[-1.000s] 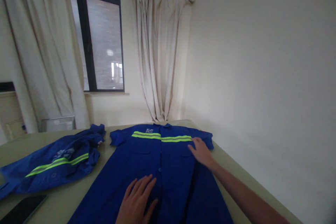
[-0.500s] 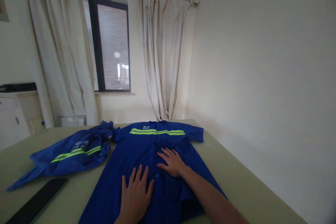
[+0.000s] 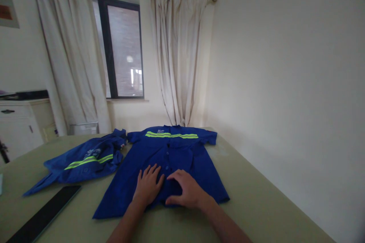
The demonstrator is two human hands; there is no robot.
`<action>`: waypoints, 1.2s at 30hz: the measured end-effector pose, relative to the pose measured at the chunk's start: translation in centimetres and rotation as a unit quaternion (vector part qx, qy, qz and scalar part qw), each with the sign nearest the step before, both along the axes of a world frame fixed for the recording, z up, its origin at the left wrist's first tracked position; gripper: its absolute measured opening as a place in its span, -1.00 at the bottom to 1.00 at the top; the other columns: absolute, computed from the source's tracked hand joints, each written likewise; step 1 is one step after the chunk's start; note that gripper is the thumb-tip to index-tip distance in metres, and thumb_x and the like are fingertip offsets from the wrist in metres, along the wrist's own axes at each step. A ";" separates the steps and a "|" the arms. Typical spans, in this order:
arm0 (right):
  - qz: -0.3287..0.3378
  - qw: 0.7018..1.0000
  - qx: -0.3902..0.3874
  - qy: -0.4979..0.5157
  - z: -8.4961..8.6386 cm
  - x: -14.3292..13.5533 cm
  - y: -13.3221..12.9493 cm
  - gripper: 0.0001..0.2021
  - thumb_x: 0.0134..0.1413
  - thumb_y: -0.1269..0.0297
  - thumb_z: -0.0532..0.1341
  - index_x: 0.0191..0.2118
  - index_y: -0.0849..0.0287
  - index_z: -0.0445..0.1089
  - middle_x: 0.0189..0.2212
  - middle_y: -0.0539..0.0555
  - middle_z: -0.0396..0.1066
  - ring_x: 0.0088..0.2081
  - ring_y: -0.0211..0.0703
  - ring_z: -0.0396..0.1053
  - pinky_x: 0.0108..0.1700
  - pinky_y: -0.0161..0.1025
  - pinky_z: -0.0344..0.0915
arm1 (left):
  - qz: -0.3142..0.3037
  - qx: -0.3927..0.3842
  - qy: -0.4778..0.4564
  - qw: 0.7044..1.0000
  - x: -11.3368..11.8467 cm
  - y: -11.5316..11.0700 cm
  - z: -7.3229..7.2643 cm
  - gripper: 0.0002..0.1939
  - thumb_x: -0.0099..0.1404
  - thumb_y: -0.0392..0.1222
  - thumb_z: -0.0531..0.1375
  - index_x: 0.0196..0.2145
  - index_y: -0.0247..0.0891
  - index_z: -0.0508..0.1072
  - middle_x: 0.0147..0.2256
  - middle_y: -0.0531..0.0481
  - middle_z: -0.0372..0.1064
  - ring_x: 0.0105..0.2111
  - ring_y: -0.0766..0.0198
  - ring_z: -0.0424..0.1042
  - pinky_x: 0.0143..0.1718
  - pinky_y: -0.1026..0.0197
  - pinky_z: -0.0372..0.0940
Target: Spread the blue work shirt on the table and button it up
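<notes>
Since half a second ago, the right hand (image 3: 189, 190) has drawn back to the near hem of the blue shirt (image 3: 174, 156), thumb and fingers curved apart, gripping nothing visible. Open and flat, the left hand (image 3: 146, 186) rests on the cloth beside it, seemingly to steady it. Spread front up, probably to lie smooth, the shirt's collar points toward the far edge of the table (image 3: 270, 212).
</notes>
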State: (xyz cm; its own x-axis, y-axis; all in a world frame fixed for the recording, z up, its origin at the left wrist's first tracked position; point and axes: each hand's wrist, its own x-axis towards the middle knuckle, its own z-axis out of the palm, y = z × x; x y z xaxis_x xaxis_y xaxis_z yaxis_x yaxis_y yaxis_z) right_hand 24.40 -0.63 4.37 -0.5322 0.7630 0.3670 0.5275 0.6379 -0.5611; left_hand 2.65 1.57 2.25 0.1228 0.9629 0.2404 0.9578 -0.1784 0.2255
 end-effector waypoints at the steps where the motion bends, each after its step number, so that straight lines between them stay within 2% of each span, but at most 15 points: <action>1: 0.002 1.000 -0.008 -0.023 -0.5 0.2 -0.8 -0.21 -0.18 -0.23 0.47 0.17 0.02 0.39 0.09 0.13 0.43 0.10 0.10 0.34 0.18 -0.06 0.21 | -0.014 0.019 -0.006 1.000 0.0 0.0 0.1 -0.51 0.47 -0.03 -0.06 0.20 -0.20 0.43 0.25 -0.13 0.34 0.29 -0.04 0.25 0.34 -0.26 0.01; 2: -0.005 0.999 -0.015 -0.034 -0.9 0.3 -1.4 -0.18 -0.19 -0.18 0.49 0.21 0.01 0.37 0.14 0.14 0.40 0.14 0.13 0.32 0.21 -0.03 0.18 | -0.037 0.034 -0.013 0.999 0.0 -0.2 0.0 -0.53 0.48 -0.09 -0.08 0.14 -0.22 0.48 0.19 -0.14 0.42 0.22 0.02 0.33 0.32 -0.18 0.09; 3: -0.013 0.999 -0.023 -0.034 -1.4 0.4 -1.8 -0.27 -0.10 -0.11 0.47 0.21 0.01 0.38 0.14 0.14 0.41 0.15 0.12 0.32 0.22 -0.03 0.17 | -0.066 0.043 -0.022 0.997 -0.1 -0.5 -0.1 -0.55 0.48 -0.12 -0.09 0.10 -0.21 0.50 0.15 -0.13 0.46 0.17 0.07 0.38 0.29 -0.11 0.15; 6: -0.035 0.998 -0.047 0.020 -2.1 0.5 -1.7 -0.70 0.21 0.11 0.29 0.02 0.07 0.52 -0.02 0.10 0.53 0.03 0.01 0.42 0.13 -0.12 0.24 | -0.136 0.037 -0.045 0.989 -0.5 -1.7 -0.9 -0.57 0.49 -0.01 -0.03 0.13 -0.17 0.48 0.18 -0.09 0.43 0.20 0.09 0.37 0.28 -0.05 0.20; 7: -0.047 0.996 -0.058 0.048 -2.2 0.5 -1.4 -0.76 0.27 0.13 0.23 -0.07 0.09 0.55 -0.10 0.09 0.55 -0.04 -0.02 0.45 0.07 -0.14 0.28 | -0.143 0.029 -0.048 0.988 -0.7 -2.3 -1.2 -0.54 0.49 0.05 -0.02 0.17 -0.16 0.44 0.22 -0.09 0.39 0.24 0.07 0.32 0.32 -0.08 0.16; 10: -0.127 0.978 -0.089 0.139 -2.6 0.8 -0.4 -0.69 0.28 0.02 0.20 -0.22 0.13 0.55 -0.25 0.09 0.56 -0.18 -0.01 0.48 -0.07 -0.15 0.35 | -0.145 0.009 -0.045 0.988 -1.1 -3.9 -1.7 -0.44 0.47 0.19 -0.01 0.26 -0.12 0.36 0.31 -0.10 0.27 0.33 0.01 0.20 0.38 -0.20 0.03; 13: -0.221 0.949 -0.089 0.206 -3.4 1.6 0.4 -0.59 0.10 -0.12 0.32 -0.14 0.13 0.55 -0.18 0.13 0.56 -0.10 0.09 0.47 -0.06 -0.12 0.37 | -0.203 -0.012 -0.042 0.978 -0.8 -5.5 -1.0 -0.41 0.36 0.28 0.13 0.24 0.00 0.37 0.31 -0.07 0.26 0.32 -0.04 0.22 0.38 -0.26 0.02; 15: -0.251 0.938 -0.079 0.227 -3.8 1.9 0.7 -0.49 0.00 -0.18 0.37 -0.08 0.13 0.55 -0.13 0.16 0.55 -0.04 0.14 0.45 -0.03 -0.08 0.38 | -0.246 -0.030 -0.041 0.968 -0.3 -6.2 -0.1 -0.43 0.30 0.25 0.23 0.20 0.04 0.42 0.27 -0.06 0.32 0.27 -0.05 0.29 0.35 -0.24 0.10; 19: -0.252 0.930 -0.092 0.250 -3.9 2.0 0.5 -0.44 -0.05 -0.25 0.36 -0.10 0.12 0.57 -0.12 0.15 0.56 -0.03 0.17 0.44 0.03 -0.02 0.38 | -0.256 -0.051 -0.058 0.964 0.8 -6.7 1.3 -0.70 0.40 -0.02 0.19 0.04 0.01 0.55 0.12 -0.01 0.49 0.12 0.05 0.45 0.19 -0.06 0.32; 22: -0.264 0.920 -0.118 0.264 -3.4 1.6 0.0 -0.44 -0.04 -0.26 0.35 -0.10 0.12 0.58 -0.08 0.17 0.55 0.01 0.19 0.43 0.07 0.02 0.37 | -0.254 -0.052 -0.112 0.959 0.8 -6.5 1.6 -0.71 0.47 -0.08 0.08 0.00 -0.04 0.56 0.03 -0.01 0.54 0.04 0.16 0.49 0.14 0.08 0.35; 25: -0.265 0.919 -0.109 0.270 -2.5 1.2 -0.7 -0.46 -0.03 -0.24 0.35 -0.12 0.12 0.59 -0.09 0.18 0.55 -0.01 0.16 0.44 0.05 -0.01 0.38 | -0.244 -0.068 -0.166 0.953 0.1 -6.3 1.4 -0.68 0.49 -0.16 0.01 0.00 -0.10 0.54 -0.04 -0.02 0.56 -0.02 0.22 0.51 0.08 0.16 0.36; 28: -0.213 0.941 -0.069 0.256 -1.1 1.0 -1.5 -0.59 0.08 -0.16 0.32 -0.21 0.12 0.57 -0.24 0.11 0.56 -0.15 0.03 0.47 -0.06 -0.12 0.39 | -0.239 -0.065 -0.192 0.950 -0.6 -6.0 1.3 -0.72 0.39 -0.29 0.08 -0.05 -0.12 0.53 -0.07 0.00 0.56 -0.05 0.22 0.50 0.06 0.17 0.36; 31: -0.151 0.962 -0.015 0.229 0.2 0.7 -2.3 -0.71 0.19 -0.02 0.29 -0.27 0.12 0.53 -0.34 0.04 0.51 -0.25 -0.10 0.45 -0.14 -0.23 0.36 | -0.217 -0.034 -0.238 0.946 -0.7 -5.9 1.5 -0.76 0.40 -0.26 0.08 -0.13 -0.14 0.55 -0.15 0.00 0.56 -0.11 0.21 0.51 -0.01 0.18 0.37; 34: -0.124 0.974 0.018 0.187 0.5 0.3 -2.9 -0.80 0.25 0.10 0.28 -0.28 0.11 0.51 -0.35 0.02 0.46 -0.27 -0.14 0.43 -0.18 -0.26 0.33 | -0.209 -0.006 -0.259 0.943 -0.4 -6.0 1.6 -0.74 0.46 -0.18 0.06 -0.11 -0.13 0.56 -0.18 -0.01 0.56 -0.16 0.22 0.52 -0.06 0.19 0.39; 36: -0.105 0.981 0.029 0.161 0.2 0.0 -3.2 -0.85 0.28 0.17 0.26 -0.26 0.10 0.51 -0.34 0.02 0.45 -0.26 -0.15 0.42 -0.17 -0.26 0.32 | -0.221 0.019 -0.227 0.948 0.0 -6.3 1.5 -0.75 0.46 -0.20 0.07 -0.11 -0.11 0.56 -0.18 0.00 0.55 -0.16 0.22 0.51 -0.07 0.21 0.39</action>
